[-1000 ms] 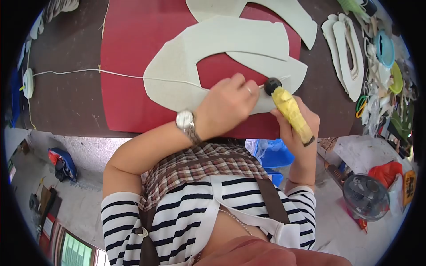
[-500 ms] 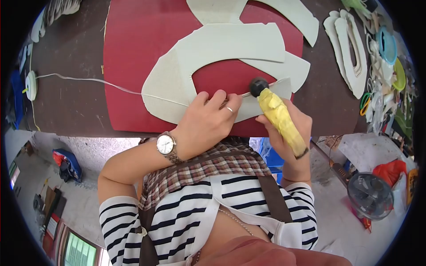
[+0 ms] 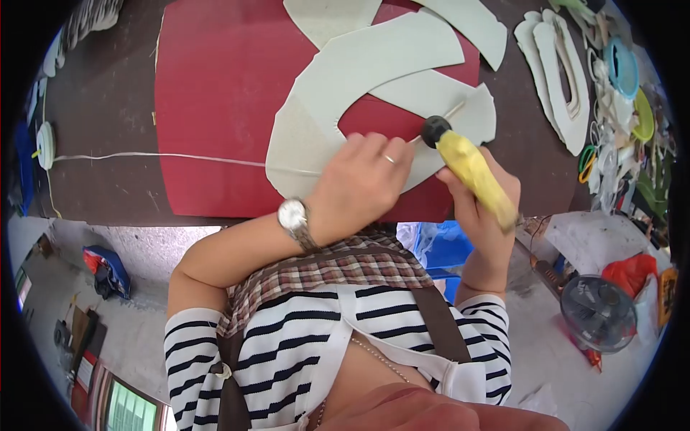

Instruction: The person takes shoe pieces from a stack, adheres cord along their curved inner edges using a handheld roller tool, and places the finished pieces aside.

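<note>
My left hand (image 3: pixel 363 179), with a watch and a ring, lies over a pale U-shaped sheet piece (image 3: pixel 309 108), fingers bunched on a thin white tape (image 3: pixel 180 155). The tape runs from a small spool (image 3: pixel 45 146) at the left, passes under this hand and reappears along the piece's near arm. My right hand (image 3: pixel 492 208) is wrapped around a hammer (image 3: pixel 471 172) with a yellow-wrapped handle and round black head. That head is over the tape, just right of my left fingertips; whether it touches cannot be seen. Underneath is a red board (image 3: pixel 215 108).
More pale pieces (image 3: pixel 334 18) lie at the board's far side. Further right are stacked pale loops (image 3: pixel 557 79), scissors with green and orange handles (image 3: pixel 588 164), a blue tape ring (image 3: pixel 622 68) and scraps. The brown table's (image 3: pixel 108 187) front edge is near my waist.
The U-shaped piece has turned and slid right on the board. Both hands and the hammer have shifted right with it, and more tape stretches across the board.
</note>
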{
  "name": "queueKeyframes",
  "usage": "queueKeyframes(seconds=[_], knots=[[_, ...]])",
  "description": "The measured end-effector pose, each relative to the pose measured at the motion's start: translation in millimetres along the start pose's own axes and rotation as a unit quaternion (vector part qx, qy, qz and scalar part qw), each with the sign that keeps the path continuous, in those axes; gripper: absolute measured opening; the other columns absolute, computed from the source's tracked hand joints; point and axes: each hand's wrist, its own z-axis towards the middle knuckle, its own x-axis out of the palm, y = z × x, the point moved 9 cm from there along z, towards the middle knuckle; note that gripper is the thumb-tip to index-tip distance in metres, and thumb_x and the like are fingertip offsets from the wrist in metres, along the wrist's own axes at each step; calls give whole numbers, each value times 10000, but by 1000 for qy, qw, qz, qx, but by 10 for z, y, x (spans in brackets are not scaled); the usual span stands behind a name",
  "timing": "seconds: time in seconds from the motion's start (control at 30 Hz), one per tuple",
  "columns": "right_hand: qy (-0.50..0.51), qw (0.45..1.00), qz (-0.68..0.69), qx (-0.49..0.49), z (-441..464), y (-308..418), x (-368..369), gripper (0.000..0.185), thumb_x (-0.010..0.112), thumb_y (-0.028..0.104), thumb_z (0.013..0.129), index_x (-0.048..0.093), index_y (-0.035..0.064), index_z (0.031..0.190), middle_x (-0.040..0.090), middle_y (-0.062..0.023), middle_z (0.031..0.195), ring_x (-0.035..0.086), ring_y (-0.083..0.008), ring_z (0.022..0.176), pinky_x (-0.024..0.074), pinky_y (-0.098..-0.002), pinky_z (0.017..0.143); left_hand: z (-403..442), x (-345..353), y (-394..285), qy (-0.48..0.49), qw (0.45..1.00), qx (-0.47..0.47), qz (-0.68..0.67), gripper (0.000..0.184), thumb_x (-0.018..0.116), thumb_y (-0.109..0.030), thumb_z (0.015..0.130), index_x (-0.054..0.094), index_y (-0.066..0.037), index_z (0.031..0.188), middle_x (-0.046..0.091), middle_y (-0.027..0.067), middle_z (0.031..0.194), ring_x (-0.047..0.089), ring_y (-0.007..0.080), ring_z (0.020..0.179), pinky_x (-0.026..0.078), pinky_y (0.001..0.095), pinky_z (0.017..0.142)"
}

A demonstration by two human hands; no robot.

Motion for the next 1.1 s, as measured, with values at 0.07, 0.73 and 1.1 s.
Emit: queueKeyframes(seconds=[0.07,0.73,1.1], knots=[[-31,998,3,-52,-79,134,19,264,830,146,823,667,29,994,667,-135,782,633,-358,636,517,-345,565,-89,-57,142,-25,997,-10,-75,373,648,-104,744,695,14,1095,588,54,949,573,224,812,466,341,697],[113,992,-21,-41,-220,361,512,311,810,87,774,652,9,1030,692,-149,793,694,-347,702,547,-380,615,-538,-404,564,6,989,-2,-151,265,671,-104,731,715,-60,989,633,39,945,603,240,945,457,372,815],[31,998,4,-51,-218,547,410,227,795,52,824,669,-5,1005,702,-117,796,724,-268,692,546,-330,598,-547,-300,268,-54,991,-112,-47,389,686,-101,721,698,-18,1101,637,94,1008,615,249,972,481,384,837]])
